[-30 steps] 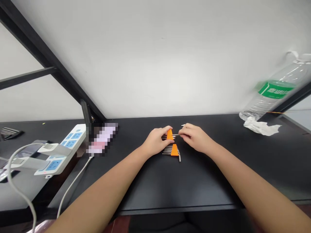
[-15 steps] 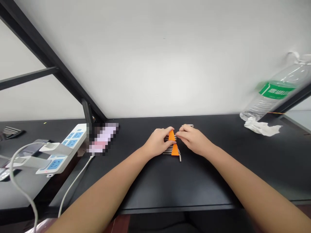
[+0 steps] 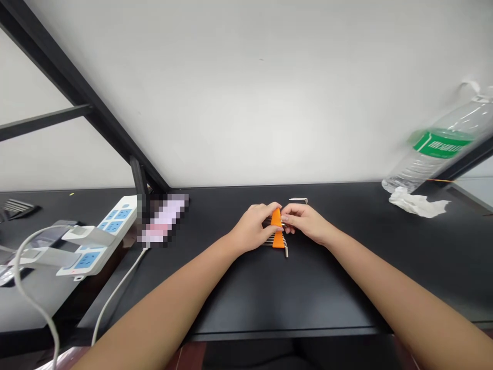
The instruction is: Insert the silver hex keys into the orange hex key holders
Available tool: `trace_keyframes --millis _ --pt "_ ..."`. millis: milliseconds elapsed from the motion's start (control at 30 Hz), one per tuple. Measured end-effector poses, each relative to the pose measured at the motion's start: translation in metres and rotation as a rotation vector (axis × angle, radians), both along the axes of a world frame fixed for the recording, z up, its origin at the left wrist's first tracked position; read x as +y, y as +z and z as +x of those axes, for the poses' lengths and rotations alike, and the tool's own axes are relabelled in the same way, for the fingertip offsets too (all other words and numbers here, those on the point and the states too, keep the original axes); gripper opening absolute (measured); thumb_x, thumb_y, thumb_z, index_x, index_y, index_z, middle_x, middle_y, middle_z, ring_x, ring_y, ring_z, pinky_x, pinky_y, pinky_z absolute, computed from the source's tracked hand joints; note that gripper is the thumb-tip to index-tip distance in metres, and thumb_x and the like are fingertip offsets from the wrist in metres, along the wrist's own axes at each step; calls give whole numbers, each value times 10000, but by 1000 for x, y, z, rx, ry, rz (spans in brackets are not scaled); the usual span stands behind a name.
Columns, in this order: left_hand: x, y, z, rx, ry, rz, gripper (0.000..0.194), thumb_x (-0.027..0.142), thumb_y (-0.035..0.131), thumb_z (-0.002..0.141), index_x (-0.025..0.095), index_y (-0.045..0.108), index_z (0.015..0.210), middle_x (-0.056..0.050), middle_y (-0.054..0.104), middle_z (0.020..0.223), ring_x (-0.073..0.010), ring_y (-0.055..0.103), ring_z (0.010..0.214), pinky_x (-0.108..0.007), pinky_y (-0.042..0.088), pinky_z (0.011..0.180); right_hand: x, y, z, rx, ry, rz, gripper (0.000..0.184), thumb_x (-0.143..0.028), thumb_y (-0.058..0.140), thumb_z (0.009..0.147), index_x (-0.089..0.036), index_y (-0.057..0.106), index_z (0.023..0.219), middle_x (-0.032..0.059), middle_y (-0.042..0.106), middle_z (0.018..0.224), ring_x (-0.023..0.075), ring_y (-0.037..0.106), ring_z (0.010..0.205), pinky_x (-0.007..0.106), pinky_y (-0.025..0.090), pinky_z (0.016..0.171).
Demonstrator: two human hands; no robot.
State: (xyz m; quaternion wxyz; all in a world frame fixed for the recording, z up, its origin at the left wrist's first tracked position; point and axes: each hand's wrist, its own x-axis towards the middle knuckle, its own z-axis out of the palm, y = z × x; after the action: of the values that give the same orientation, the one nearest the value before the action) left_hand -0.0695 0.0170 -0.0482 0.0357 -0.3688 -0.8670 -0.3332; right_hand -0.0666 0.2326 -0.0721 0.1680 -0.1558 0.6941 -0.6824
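Observation:
My left hand point(image 3: 254, 226) is closed on an orange hex key holder point(image 3: 278, 239), thumb on its near side and fingers at its upper end. Several silver hex keys point(image 3: 286, 252) pass through the holder, their short bent ends sticking out on the right. My right hand point(image 3: 306, 222) is pinched at the holder's upper right edge, on the bent end of a hex key; its fingertips partly hide that key. Just beyond the right hand, loose silver hex keys point(image 3: 298, 200) lie on the black table point(image 3: 288, 303).
On the left a white power strip point(image 3: 110, 231) with plugs and a white cable stands near a blurred-out phone point(image 3: 164, 218). At the back right a big clear bottle point(image 3: 435, 146) leans by the wall, a crumpled tissue point(image 3: 418, 203) beside it. A black frame post point(image 3: 96, 108) slants up on the left.
The holder and both hands have shifted slightly right. My right hand has turned, its lower fingers now curling under beside the holder, and more of the loose hex keys behind shows.

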Motion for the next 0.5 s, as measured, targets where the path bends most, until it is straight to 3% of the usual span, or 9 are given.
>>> trace_keyframes --millis 200,333,500 --pt "-1 -2 -1 6 9 12 327 321 691 896 248 567 1190 4 685 934 -178 613 858 -338 451 920 2 0 0 -106 52 -40 348 -510 677 920 -169 650 852 9 647 704 117 586 632 249 450 612" --pt "-1 -1 -2 -44 32 58 370 367 708 882 251 574 1206 14 687 911 -163 626 823 -304 486 846 4 5 2 -184 142 -76 366 -524 666 927 -163 634 874 21 670 741 121 612 644 249 468 621" --pt "-1 2 0 -136 -25 118 321 316 677 891 240 591 1190 -3 698 954 -160 654 841 -280 512 814 4 7 3 -200 179 -141 351 -504 684 920 -174 587 850 2 667 702 111 604 565 238 462 558"
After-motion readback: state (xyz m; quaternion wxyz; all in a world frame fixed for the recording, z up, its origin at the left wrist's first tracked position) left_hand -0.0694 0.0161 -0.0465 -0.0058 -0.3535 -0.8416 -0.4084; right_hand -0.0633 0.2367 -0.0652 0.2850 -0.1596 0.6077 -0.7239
